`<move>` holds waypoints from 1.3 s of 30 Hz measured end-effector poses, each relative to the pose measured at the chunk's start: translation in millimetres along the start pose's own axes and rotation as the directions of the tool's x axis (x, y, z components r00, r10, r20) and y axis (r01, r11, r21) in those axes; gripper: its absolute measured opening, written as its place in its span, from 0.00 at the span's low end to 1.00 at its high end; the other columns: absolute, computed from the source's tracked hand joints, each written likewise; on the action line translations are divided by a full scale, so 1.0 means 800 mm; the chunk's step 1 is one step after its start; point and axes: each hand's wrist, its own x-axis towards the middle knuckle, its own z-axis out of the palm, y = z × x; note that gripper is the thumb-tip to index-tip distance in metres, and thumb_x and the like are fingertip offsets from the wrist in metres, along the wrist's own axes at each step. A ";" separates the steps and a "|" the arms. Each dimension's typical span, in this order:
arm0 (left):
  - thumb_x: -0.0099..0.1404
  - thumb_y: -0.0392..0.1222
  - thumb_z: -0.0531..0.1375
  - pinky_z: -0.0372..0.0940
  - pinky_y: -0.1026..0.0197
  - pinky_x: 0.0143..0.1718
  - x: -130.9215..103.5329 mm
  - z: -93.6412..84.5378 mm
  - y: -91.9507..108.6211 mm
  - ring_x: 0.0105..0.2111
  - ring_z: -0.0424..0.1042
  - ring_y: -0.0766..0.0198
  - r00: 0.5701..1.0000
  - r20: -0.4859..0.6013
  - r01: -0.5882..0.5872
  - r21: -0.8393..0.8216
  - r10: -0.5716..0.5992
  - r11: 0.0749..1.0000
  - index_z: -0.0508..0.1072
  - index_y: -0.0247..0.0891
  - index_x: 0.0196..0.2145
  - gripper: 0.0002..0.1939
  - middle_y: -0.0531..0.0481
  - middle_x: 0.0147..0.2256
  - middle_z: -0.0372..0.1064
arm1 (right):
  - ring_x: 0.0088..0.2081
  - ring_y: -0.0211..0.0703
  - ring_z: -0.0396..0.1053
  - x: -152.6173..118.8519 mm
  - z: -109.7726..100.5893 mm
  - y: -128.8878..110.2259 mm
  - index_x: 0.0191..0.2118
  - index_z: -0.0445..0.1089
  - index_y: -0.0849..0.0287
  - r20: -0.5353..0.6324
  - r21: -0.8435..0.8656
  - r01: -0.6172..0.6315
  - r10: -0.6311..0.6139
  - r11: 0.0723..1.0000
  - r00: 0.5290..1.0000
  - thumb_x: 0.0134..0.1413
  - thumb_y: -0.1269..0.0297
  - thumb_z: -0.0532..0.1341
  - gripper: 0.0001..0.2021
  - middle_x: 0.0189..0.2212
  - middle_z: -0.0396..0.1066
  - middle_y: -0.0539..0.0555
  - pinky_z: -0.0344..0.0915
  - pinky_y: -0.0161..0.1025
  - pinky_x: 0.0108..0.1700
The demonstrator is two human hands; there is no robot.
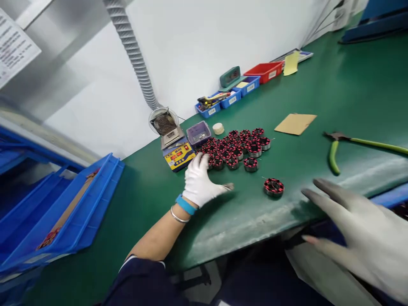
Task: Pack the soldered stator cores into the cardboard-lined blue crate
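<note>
My left hand [200, 182], in a white glove, rests on the green mat [318, 85] with its fingers touching the near left edge of a cluster of several round red-wound stator coils [237, 148]. The thumb points right and the hand holds nothing that I can see. One coil [273, 187] lies alone, right of that hand. My right hand [360, 231], gloved, hovers low at the bench's front edge with fingers spread and empty, just right of the lone coil.
A yellow and blue solder station [178, 155] stands beside a fume extractor hose [134, 51]. Green-handled pliers [338, 146] and a brown card [296, 123] lie right. Blue and red bins [242, 89] line the wall. A large blue tray [73, 208] sits left.
</note>
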 end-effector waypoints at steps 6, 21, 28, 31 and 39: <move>0.47 0.66 0.70 0.55 0.44 0.67 0.030 0.013 -0.073 0.68 0.52 0.42 0.967 0.208 0.126 0.123 -0.149 0.984 0.56 0.36 0.67 0.57 0.38 0.68 0.52 | 0.57 0.61 0.65 0.141 0.047 -0.055 0.66 0.61 0.60 0.088 0.042 0.054 -0.057 0.998 0.994 0.49 0.43 0.61 0.41 0.65 0.54 0.66 0.69 0.50 0.51; 0.46 0.70 0.69 0.63 0.43 0.61 0.059 0.023 -0.083 0.63 0.60 0.38 0.914 0.399 -0.092 0.019 0.077 0.996 0.56 0.42 0.67 0.58 0.38 0.69 0.49 | 0.43 0.57 0.65 0.228 0.028 -0.160 0.62 0.66 0.57 0.393 -0.195 -0.008 0.086 0.981 0.916 0.53 0.45 0.59 0.33 0.58 0.58 0.68 0.65 0.46 0.38; 0.44 0.69 0.70 0.62 0.41 0.61 0.067 0.027 -0.091 0.63 0.59 0.36 0.887 0.429 -0.165 -0.049 0.170 0.985 0.52 0.42 0.69 0.62 0.36 0.70 0.44 | 0.45 0.58 0.68 0.243 0.029 -0.164 0.66 0.59 0.54 0.498 -0.168 -0.083 0.157 0.982 0.853 0.56 0.43 0.57 0.36 0.62 0.50 0.70 0.67 0.48 0.39; 0.44 0.67 0.71 0.63 0.40 0.61 0.066 0.027 -0.089 0.63 0.59 0.35 0.893 0.415 -0.166 -0.063 0.177 0.984 0.54 0.39 0.68 0.61 0.35 0.69 0.45 | 0.45 0.58 0.69 0.237 0.030 -0.159 0.65 0.61 0.55 0.493 -0.163 -0.060 0.134 0.985 0.860 0.56 0.45 0.57 0.34 0.62 0.50 0.69 0.67 0.48 0.39; 0.46 0.67 0.70 0.65 0.46 0.61 0.014 0.010 -0.081 0.64 0.60 0.43 0.842 0.440 -0.252 -0.194 0.313 0.948 0.60 0.42 0.66 0.55 0.39 0.69 0.49 | 0.40 0.57 0.70 0.173 0.010 -0.147 0.63 0.65 0.50 0.502 -0.120 -0.029 0.086 0.992 0.861 0.54 0.45 0.57 0.32 0.64 0.53 0.64 0.67 0.49 0.34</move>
